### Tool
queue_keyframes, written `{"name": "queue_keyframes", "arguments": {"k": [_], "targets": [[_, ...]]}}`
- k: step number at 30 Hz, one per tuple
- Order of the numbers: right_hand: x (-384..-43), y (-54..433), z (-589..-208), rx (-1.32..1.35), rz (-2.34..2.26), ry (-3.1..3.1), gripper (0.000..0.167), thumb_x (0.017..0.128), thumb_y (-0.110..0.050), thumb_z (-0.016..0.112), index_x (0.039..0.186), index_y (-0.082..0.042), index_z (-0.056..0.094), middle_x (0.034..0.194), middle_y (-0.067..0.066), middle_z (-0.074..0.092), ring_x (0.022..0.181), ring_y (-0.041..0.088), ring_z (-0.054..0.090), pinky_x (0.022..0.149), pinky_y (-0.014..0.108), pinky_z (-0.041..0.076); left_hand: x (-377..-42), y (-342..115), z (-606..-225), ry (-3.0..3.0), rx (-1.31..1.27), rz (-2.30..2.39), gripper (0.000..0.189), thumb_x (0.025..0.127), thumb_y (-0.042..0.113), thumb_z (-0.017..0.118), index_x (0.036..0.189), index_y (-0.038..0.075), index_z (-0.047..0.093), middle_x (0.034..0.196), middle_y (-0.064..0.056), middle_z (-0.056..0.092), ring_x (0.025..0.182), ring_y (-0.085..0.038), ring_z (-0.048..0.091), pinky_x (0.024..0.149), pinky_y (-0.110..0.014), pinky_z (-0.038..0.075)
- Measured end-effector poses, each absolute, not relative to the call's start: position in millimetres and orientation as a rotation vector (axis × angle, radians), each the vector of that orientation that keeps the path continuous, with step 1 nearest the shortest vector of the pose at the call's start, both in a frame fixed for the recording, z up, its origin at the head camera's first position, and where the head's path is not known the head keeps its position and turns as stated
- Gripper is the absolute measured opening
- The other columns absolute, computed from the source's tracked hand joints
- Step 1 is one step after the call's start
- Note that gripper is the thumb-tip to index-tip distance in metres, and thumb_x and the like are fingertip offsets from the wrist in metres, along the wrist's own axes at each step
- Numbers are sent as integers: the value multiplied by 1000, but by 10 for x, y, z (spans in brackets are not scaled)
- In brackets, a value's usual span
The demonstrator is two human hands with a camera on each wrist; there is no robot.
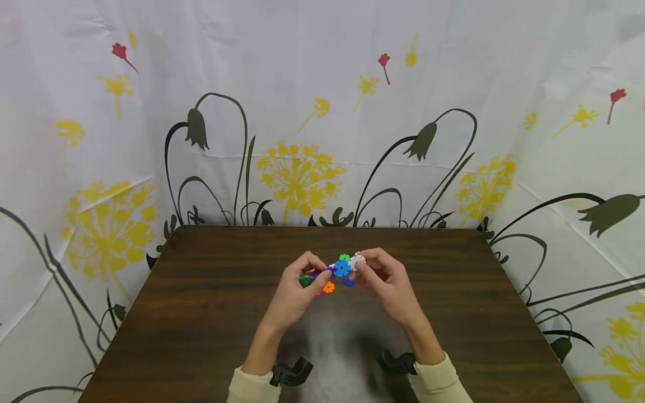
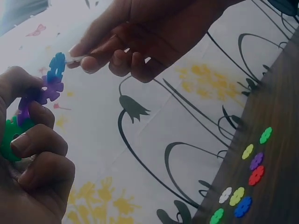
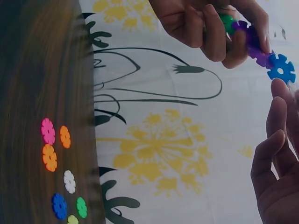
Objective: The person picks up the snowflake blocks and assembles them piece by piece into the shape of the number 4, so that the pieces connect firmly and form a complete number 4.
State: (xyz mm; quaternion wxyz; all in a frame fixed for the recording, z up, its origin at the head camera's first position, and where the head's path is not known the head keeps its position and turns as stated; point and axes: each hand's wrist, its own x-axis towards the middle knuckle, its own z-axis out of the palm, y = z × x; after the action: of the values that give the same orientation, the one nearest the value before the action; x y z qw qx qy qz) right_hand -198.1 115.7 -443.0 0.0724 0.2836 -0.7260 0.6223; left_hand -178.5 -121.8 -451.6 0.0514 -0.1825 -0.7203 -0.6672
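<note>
My left hand (image 1: 294, 288) grips a short chain of notched plastic snowflake discs, raised above the table. A green disc (image 2: 10, 140) lies inside its curled fingers, and purple discs (image 2: 52, 89) are pinched by the thumb and forefinger. At the chain's free end stands a blue disc (image 1: 342, 268), turned nearly flat to the head view. My right hand (image 1: 392, 285) pinches a white disc (image 1: 356, 261) by its edge, right at the blue disc's side. In the left wrist view the white disc shows edge-on, mostly hidden by fingertips.
Loose discs lie on the dark wooden table (image 1: 211, 313) beyond the hands, among them an orange disc (image 1: 328, 287), a pink disc (image 3: 47, 131), a red disc (image 2: 256, 175) and a yellow disc (image 2: 237, 196). Behind the table's far edge hangs a flower-printed cloth (image 1: 302, 73).
</note>
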Motion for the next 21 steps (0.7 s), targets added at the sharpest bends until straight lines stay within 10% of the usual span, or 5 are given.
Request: {"name": "queue_keyframes", "arguments": {"k": [21], "targets": [[-1825,1217,-4191,940,1454,-2173,31,94,4,78,122,-9,77,103,7,83,92,9,68,75,23,58,-1809,-1178,-4570,-2035,-899,-2108,5,109,5,59,106,5,55,92,-4,49,78,-13,49,67,-24,48]]}}
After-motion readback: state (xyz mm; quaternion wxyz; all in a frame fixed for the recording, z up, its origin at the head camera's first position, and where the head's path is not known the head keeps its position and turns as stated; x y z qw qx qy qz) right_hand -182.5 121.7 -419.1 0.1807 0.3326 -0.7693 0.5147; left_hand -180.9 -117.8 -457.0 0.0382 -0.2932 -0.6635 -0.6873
